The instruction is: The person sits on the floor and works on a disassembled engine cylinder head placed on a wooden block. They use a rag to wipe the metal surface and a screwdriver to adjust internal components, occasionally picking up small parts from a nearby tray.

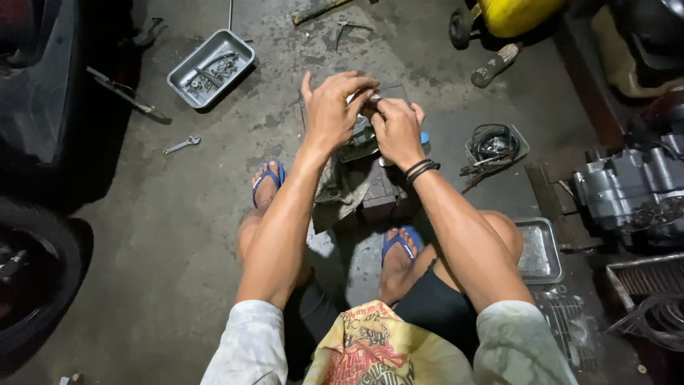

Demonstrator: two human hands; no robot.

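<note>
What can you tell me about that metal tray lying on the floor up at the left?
The metal tray is a shallow grey rectangle with rounded corners and a raised rim. It lies askew on the stained concrete floor, out of reach of both hands. Inside is a loose heap of small metal parts, seemingly bolts and tools. A thin rod rises from near its far corner.

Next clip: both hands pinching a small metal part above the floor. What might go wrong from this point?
1. The small silvery metal part, pinched between the left hand and right hand, may slip and drop onto the cluttered grey concrete floor, where it could be hard to find.
2. The blue flip-flops leave the toes bare below the work, so a falling piece might hit them.
3. Dim lighting may hide fine detail.
</note>
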